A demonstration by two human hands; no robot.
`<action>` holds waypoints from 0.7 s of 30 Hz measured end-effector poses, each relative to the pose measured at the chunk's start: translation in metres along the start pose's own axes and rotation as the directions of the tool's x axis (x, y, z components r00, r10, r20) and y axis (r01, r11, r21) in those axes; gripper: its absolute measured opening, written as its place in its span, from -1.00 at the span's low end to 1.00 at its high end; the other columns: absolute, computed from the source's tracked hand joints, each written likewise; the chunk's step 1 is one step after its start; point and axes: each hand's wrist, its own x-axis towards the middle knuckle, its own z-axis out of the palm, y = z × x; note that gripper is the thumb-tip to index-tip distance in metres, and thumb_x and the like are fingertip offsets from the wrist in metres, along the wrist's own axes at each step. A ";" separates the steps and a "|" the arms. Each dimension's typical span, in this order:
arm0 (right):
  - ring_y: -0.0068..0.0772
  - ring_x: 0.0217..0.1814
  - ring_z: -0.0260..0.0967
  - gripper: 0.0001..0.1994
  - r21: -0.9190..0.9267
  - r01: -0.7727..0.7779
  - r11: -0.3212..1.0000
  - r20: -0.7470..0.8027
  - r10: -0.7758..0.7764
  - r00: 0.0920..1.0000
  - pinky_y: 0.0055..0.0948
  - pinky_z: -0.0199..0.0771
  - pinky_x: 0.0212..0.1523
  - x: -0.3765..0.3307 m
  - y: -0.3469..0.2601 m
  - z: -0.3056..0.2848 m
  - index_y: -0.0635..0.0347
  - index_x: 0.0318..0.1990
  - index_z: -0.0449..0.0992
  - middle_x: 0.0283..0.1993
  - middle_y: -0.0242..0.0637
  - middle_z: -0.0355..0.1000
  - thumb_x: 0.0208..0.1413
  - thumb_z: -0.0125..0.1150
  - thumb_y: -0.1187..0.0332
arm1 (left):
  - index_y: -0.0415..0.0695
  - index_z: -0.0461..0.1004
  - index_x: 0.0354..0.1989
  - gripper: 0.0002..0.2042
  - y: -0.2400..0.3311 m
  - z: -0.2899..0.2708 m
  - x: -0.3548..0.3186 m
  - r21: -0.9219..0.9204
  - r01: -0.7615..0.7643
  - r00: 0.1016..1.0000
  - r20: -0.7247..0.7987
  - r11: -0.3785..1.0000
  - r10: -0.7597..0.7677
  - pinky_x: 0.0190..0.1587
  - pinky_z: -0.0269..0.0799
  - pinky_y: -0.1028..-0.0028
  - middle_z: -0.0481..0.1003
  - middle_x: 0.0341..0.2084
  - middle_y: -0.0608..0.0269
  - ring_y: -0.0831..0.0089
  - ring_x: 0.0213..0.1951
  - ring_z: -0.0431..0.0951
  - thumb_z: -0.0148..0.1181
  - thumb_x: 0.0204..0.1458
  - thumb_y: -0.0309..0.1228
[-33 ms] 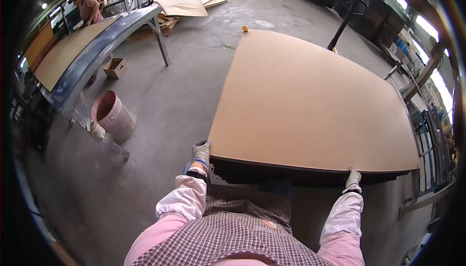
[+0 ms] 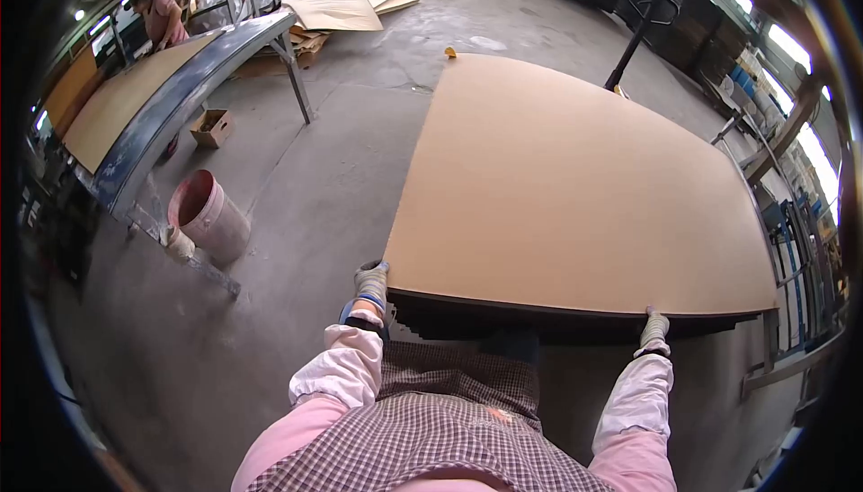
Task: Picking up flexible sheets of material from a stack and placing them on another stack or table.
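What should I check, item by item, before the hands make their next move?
1. Left hand at the near left corner of the tan sheet: ok, touching.
2. Right hand on the near edge, toward the right: ok, touching.
3. Grip beneath the edge: cannot tell, hidden from above.
4. Sheet lying over the dark stack: ok.
5. Bucket apart from the sheet: ok, floor between them.
6. Co-worker away from the sheet: ok, over at the table.
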 end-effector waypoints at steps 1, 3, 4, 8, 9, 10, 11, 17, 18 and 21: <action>-0.21 -0.26 0.32 -0.57 0.001 -0.010 1.000 0.000 0.010 1.000 -0.35 0.30 -0.18 -0.008 -0.001 0.002 0.37 -0.26 0.41 -0.22 -0.09 0.37 -0.23 0.25 0.20 | -0.14 0.50 -0.53 -0.91 -0.001 -0.003 0.002 0.009 -0.002 1.000 0.003 1.000 0.002 -0.36 0.34 0.52 0.49 -0.59 0.29 0.49 -0.54 0.44 0.20 -0.28 -0.45; -0.36 -0.34 0.31 -0.69 0.182 0.135 0.974 0.053 -0.147 0.988 -0.45 0.27 -0.22 -0.022 0.005 -0.001 0.38 -0.31 0.42 -0.32 -0.22 0.40 -0.19 0.20 0.33 | -0.16 0.49 -0.57 -0.89 -0.004 -0.008 0.011 0.187 -0.158 0.987 -0.005 0.970 0.162 -0.38 0.34 0.52 0.49 -0.62 0.27 0.47 -0.57 0.45 0.20 -0.28 -0.41; -0.43 -0.37 0.29 -0.73 0.383 0.214 0.899 0.062 -0.256 0.965 -0.48 0.26 -0.25 -0.017 0.017 -0.003 0.37 -0.33 0.43 -0.34 -0.28 0.40 -0.19 0.19 0.36 | -0.20 0.47 -0.42 -0.75 0.013 -0.001 0.007 0.369 -0.205 0.979 0.076 0.906 0.190 -0.36 0.34 0.51 0.49 -0.48 0.18 0.43 -0.50 0.45 0.22 -0.33 -0.36; -0.46 -0.31 0.26 -0.76 0.445 0.353 0.823 0.014 -0.400 0.916 -0.47 0.24 -0.21 -0.018 0.015 0.010 0.27 -0.35 0.43 -0.35 -0.35 0.39 -0.20 0.17 0.34 | -0.25 0.24 -0.05 -0.39 -0.010 0.007 0.057 0.046 -0.285 0.895 0.369 0.957 0.249 -0.05 0.19 0.41 0.35 -0.16 0.06 0.28 -0.10 0.32 0.20 -0.25 -0.10; -0.44 -0.30 0.26 -0.75 0.462 0.353 0.813 0.028 -0.411 0.911 -0.47 0.24 -0.20 -0.052 -0.002 -0.002 0.28 -0.34 0.43 -0.34 -0.35 0.38 -0.20 0.15 0.33 | -0.31 0.15 0.01 -0.34 0.008 0.020 0.031 0.142 -0.354 0.834 0.495 0.925 0.243 0.08 0.03 0.38 0.20 -0.01 -0.02 0.17 0.04 0.17 0.17 -0.20 -0.12; -0.39 -0.27 0.30 -0.74 0.414 0.334 0.847 0.035 -0.382 0.924 -0.47 0.26 -0.18 -0.035 0.009 -0.013 0.26 -0.32 0.43 -0.33 -0.30 0.40 -0.20 0.13 0.30 | -0.32 0.12 0.02 -0.32 0.054 0.041 -0.033 0.538 -0.511 0.840 0.479 0.670 0.256 0.09 0.01 0.37 0.18 0.01 -0.02 0.15 0.05 0.16 0.15 -0.19 -0.08; -0.32 -0.24 0.34 -0.71 0.261 0.427 0.866 0.028 -0.449 0.893 -0.44 0.27 -0.18 -0.042 -0.010 0.013 0.22 -0.32 0.44 -0.30 -0.21 0.41 -0.20 0.13 0.23 | -0.30 0.12 0.03 -0.27 -0.002 0.008 0.036 0.330 -0.565 0.796 0.460 0.756 0.394 0.09 0.01 0.37 0.18 0.01 -0.02 0.14 0.05 0.15 0.15 -0.22 -0.01; -0.24 -0.41 0.36 -0.48 -0.318 -0.122 0.940 0.172 0.183 0.968 -0.28 0.30 -0.31 -0.034 -0.038 -0.006 0.22 -0.32 0.42 -0.46 -0.18 0.41 -0.18 0.07 -0.12 | -0.31 0.11 0.02 -0.15 -0.025 0.031 0.057 0.424 -0.428 0.860 0.461 0.798 0.217 -0.06 0.24 0.36 0.25 -0.07 -0.01 0.19 -0.09 0.31 0.09 -0.31 0.17; -0.23 0.18 0.00 -0.32 -0.403 -0.200 0.893 0.317 0.341 0.885 -0.26 -0.08 0.15 -0.028 -0.037 -0.013 0.13 0.01 0.24 0.08 -0.27 0.17 -0.10 -0.25 -0.23 | -0.31 0.11 0.02 -0.15 -0.023 0.037 0.050 0.489 -0.385 0.891 0.418 0.783 0.176 -0.08 0.26 0.36 0.26 -0.07 -0.01 0.19 -0.10 0.32 0.09 -0.32 0.18; -0.28 -0.43 0.35 -0.49 -0.241 -0.095 0.966 0.122 0.127 0.984 -0.27 0.30 -0.32 -0.077 -0.051 -0.021 0.22 -0.37 0.42 -0.53 -0.24 0.40 -0.16 0.05 -0.13 | -0.29 0.11 0.03 -0.14 -0.029 0.024 0.063 0.472 -0.346 0.898 0.418 0.811 0.140 -0.09 0.26 0.37 0.26 -0.08 0.00 0.20 -0.12 0.33 0.09 -0.33 0.19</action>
